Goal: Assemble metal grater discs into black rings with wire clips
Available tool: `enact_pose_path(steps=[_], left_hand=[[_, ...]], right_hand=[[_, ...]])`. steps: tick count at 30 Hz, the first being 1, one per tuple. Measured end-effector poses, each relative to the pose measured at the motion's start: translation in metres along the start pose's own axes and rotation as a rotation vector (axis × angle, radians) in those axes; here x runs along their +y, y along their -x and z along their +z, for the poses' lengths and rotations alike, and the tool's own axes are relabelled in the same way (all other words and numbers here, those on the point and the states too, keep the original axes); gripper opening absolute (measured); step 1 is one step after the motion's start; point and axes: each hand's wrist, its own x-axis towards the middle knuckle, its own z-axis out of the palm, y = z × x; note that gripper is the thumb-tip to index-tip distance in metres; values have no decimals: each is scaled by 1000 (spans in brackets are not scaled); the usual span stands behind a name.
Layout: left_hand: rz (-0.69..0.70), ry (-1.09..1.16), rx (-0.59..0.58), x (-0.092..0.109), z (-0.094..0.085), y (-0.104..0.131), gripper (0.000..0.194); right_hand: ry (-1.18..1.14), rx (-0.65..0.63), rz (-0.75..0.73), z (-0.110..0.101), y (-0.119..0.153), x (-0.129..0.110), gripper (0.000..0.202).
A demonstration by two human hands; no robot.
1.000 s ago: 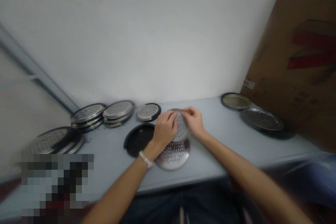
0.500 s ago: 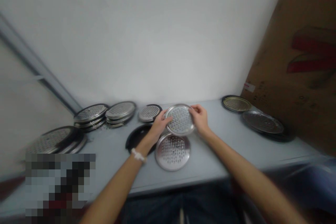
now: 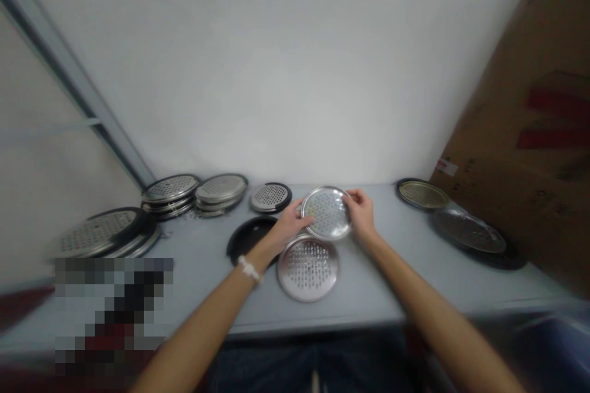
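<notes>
Both hands hold a round metal grater disc (image 3: 328, 212) by its sides, tilted up above the table. My left hand (image 3: 294, 221) grips its left edge, thumb over the face. My right hand (image 3: 362, 212) pinches its upper right edge. The held disc is shiny, with a pale perforated face and a smooth rim. Just below it, a second grater disc (image 3: 308, 270) lies flat, with rows of raised holes. A black round dish (image 3: 249, 236) is partly hidden behind my left forearm. A smaller perforated disc with a black edge (image 3: 270, 197) lies behind it.
Stacks of grater discs stand at the back left (image 3: 170, 187) and beside them (image 3: 222, 190). A larger stack (image 3: 104, 233) is at the left. Two round discs, one yellowish (image 3: 423, 194) and one dark (image 3: 470, 231), lie at the right by a cardboard box (image 3: 520, 184). A wall stands behind.
The view has shifted a little, moving the scene slightly right. The held disc has tilted slightly and now catches bright glare. Both hands keep their hold on it.
</notes>
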Motion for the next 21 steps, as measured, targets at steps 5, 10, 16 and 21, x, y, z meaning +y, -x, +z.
enact_pose_path(steps=[5, 10, 16, 21], left_hand=[[18, -14, 48, 0, -1, -1, 53], [38, -31, 83, -2, -3, -3, 48], [47, -33, 89, -5, -5, -5, 49], [54, -31, 82, -7, -6, -6, 51]], right_hand=[[8, -51, -4, 0, 2, -2, 26], [14, -109, -32, 2, 6, -6, 28], [50, -134, -35, 2, 6, -5, 28], [123, -90, -58, 1, 6, -4, 27]])
